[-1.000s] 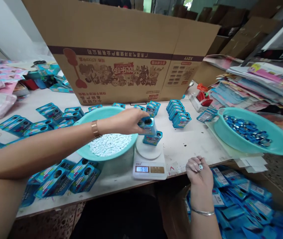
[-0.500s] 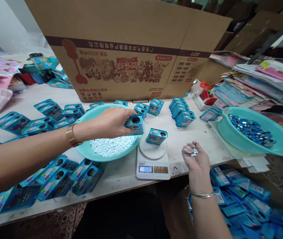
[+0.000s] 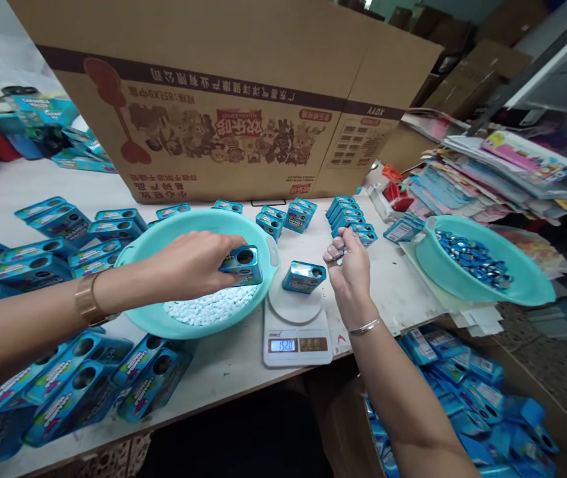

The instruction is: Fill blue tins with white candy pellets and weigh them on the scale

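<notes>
My left hand (image 3: 191,262) grips a small blue candy tin (image 3: 249,264) with a round hole in its top, above a turquoise basin (image 3: 134,309) of white candies (image 3: 208,304). My right hand (image 3: 349,265), its fingers curled up, has a few white candies (image 3: 340,255) in it beside the kitchen scale (image 3: 291,345). Another blue tin (image 3: 304,277) stands upright on the scale's round plate, and the display reads about 152.0. Several blue tins (image 3: 79,385) are lined up left of the basin and in front of it.
A large cardboard box (image 3: 224,86) stands at the back of the white table (image 3: 243,362). On the right, a second turquoise basin (image 3: 443,282) contains blue and silver caps. Below the table edge is a carton of blue tins (image 3: 463,385). Stacked printed sheets (image 3: 502,172) lie behind.
My right hand has risen and moved left toward the scale, with the candies still in it. My left hand has shifted slightly left with its tin. The camera view has turned a little.
</notes>
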`<state>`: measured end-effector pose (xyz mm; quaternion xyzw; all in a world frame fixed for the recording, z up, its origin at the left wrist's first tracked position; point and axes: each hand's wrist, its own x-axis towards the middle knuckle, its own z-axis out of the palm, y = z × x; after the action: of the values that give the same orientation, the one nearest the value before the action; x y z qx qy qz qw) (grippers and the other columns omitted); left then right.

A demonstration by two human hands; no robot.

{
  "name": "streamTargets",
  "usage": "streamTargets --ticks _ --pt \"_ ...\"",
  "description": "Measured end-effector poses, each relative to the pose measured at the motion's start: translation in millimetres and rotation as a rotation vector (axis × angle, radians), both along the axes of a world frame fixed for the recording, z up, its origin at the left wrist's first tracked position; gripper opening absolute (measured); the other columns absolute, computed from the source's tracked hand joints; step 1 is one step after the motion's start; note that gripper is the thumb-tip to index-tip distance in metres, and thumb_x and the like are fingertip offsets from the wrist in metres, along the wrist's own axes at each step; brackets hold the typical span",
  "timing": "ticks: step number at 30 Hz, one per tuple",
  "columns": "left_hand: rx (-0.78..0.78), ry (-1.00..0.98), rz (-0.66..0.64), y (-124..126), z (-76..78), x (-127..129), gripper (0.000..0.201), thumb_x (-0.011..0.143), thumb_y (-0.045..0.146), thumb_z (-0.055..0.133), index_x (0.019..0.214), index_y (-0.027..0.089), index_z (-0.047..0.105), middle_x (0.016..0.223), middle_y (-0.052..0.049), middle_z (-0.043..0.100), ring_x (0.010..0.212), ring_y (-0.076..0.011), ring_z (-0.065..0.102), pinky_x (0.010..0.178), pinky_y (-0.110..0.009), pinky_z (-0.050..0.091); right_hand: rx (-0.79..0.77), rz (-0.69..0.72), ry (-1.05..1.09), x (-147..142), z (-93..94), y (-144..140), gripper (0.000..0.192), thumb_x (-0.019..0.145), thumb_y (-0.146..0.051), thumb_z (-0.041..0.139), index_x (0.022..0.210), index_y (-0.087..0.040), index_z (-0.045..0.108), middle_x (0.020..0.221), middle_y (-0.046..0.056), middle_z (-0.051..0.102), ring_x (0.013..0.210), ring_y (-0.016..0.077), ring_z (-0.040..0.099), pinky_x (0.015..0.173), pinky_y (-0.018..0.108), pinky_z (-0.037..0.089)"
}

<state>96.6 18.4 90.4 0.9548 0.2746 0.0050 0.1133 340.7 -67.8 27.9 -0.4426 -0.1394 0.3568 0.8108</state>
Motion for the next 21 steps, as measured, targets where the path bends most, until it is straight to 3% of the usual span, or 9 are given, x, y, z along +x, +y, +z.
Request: streamTargets --ticks 7,14,21 --pt "-0.032 0.067 0.076 3 -1.5 -5 0.036 0.079 0.047 0.058 0.102 0.021 0.064 0.079 -0.007 0.068 0.066 -0.0233 0.061 0.059 -0.031 0.034 -0.052 -0.021 -0.101 3 -11.2 8 0.032 0.079 -0.045 0.072 0.077 -0.02 0.052 0.056 -0.01 0.036 0.043 0.0038 0.032 0.041 0.016 0.029" --pt "-0.014 0.054 0.053 5 -3.6 -3 0.03 0.079 0.044 0.061 0.097 0.021 0.063 0.076 -0.007 0.068 0.063 -0.0213 0.06 0.055 -0.029 0.032 -0.044 -0.021 -0.116 7 -16.4 8 0.028 0.081 -0.042 0.071 0.077 -0.021 0.052 0.055 -0.011 0.033 0.041 0.0034 0.029 0.038 0.015 0.026" --pt "-0.004 0.058 0.04 5 -5.9 -2 0.031 0.08 0.041 0.06 0.102 0.021 0.064 0.079 -0.008 0.069 0.066 -0.0237 0.062 0.054 -0.029 0.032 -0.022 -0.03 -0.277 6 -19.4 9 0.034 0.075 -0.047 0.073 0.075 -0.02 0.053 0.053 -0.01 0.034 0.042 0.0037 0.025 0.038 0.015 0.021"
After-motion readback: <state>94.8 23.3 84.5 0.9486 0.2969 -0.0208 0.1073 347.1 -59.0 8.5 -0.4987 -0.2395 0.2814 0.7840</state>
